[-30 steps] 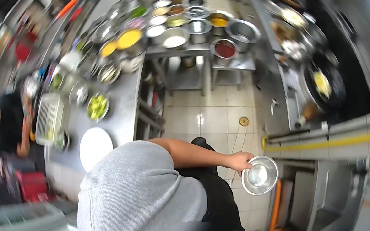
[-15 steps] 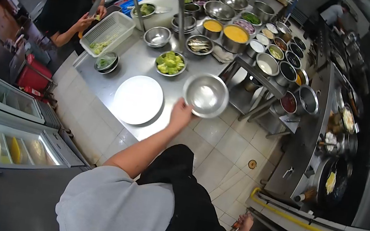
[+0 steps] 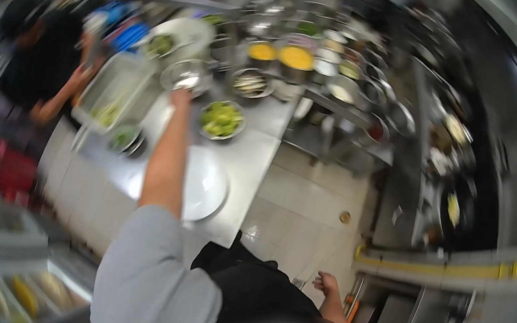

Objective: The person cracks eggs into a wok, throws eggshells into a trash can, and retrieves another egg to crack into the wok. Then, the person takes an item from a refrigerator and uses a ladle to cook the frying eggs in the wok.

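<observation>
My left hand [image 3: 181, 96] reaches over the steel counter [image 3: 244, 176], its fingers at the near rim of a shiny metal bowl [image 3: 186, 69]. Blur hides exactly how they grip, and whether another bowl lies underneath. Right of that bowl stands a metal bowl of green vegetable pieces [image 3: 221, 120]. White plates [image 3: 206, 187] lie beside my left forearm. My right hand [image 3: 325, 284] hangs low at my side with fingers partly apart; nothing shows in it.
A white plastic crate [image 3: 98, 85] and a small bowl of greens [image 3: 123, 138] sit left. Pots of yellow liquid [image 3: 297, 58] stand at the back. A wok [image 3: 455, 209] is on the right-hand stove. A co-worker in black [image 3: 37, 65] works at the left.
My left hand has carried the metal bowl leftward and away from me, to beside the crate. My right hand has risen slightly. The view has turned and blurred.
</observation>
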The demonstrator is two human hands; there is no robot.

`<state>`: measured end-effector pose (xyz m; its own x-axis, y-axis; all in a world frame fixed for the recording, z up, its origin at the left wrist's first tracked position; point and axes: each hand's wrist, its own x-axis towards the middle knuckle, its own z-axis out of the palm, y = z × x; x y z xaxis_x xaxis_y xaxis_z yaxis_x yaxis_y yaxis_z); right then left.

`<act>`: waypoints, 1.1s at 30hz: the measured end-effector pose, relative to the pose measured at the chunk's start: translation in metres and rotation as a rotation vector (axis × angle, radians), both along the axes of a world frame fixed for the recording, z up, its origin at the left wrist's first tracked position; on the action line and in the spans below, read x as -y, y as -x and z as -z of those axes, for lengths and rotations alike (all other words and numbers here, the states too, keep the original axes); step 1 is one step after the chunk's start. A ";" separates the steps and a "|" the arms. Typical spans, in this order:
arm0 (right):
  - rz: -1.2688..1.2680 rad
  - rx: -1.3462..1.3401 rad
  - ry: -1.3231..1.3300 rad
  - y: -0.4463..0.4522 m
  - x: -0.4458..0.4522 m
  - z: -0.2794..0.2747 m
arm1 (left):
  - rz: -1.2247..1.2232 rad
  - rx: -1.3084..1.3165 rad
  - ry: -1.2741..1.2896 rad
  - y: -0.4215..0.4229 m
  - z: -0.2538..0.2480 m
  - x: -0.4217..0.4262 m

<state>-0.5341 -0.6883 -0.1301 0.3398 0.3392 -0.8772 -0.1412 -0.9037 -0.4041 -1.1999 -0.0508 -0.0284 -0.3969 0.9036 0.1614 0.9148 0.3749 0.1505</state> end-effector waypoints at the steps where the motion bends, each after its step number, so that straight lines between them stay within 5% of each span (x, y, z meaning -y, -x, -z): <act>1: 0.032 0.010 0.002 0.014 0.010 0.002 | 0.082 0.034 0.059 0.001 -0.009 -0.002; 2: 0.069 0.021 0.006 0.024 0.014 0.001 | 0.350 0.126 -0.183 0.009 -0.003 0.008; 3: 0.046 0.005 0.009 0.026 0.022 0.010 | 0.308 1.083 -0.208 -0.004 -0.012 0.013; 4: -0.014 -0.025 0.020 0.031 0.028 0.019 | 0.004 1.972 -0.418 -0.017 -0.022 0.020; 8: 0.032 -0.009 0.017 0.061 0.039 0.015 | -0.071 1.671 -0.289 -0.008 -0.039 0.121; 10: -0.012 -0.021 0.039 0.072 0.057 0.023 | -0.007 1.483 -0.447 -0.022 -0.094 0.220; 13: -0.132 -0.046 0.131 0.095 0.058 0.003 | 0.020 1.274 -0.550 0.004 -0.104 0.353; 16: -0.423 0.122 0.233 0.115 0.068 0.001 | -0.117 0.976 -0.554 0.036 -0.070 0.474; 19: -0.332 0.093 0.227 0.113 0.087 0.055 | -0.114 0.837 -0.282 0.085 -0.011 0.582; 21: -0.145 0.144 0.162 0.126 0.072 0.072 | -0.236 0.865 -0.083 0.122 0.021 0.632; 25: -0.498 0.017 0.178 0.217 0.026 0.010 | -0.736 1.183 0.268 0.233 0.160 0.739; 28: -0.835 0.065 0.264 0.277 -0.004 0.006 | -0.838 1.328 0.456 0.311 0.187 0.794; 30: -0.892 0.179 0.287 0.319 -0.026 0.015 | -0.896 1.137 0.670 0.367 0.177 0.808; 33: -1.093 0.210 0.351 0.405 -0.062 0.012 | -0.892 1.222 0.372 0.471 0.198 0.813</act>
<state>-0.9389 -0.6264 -0.1420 0.1664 0.2905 -0.9423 0.8212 -0.5698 -0.0306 -1.6707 -0.8640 -0.2261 -0.5255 0.2268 -0.8200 -0.2205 0.8946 0.3887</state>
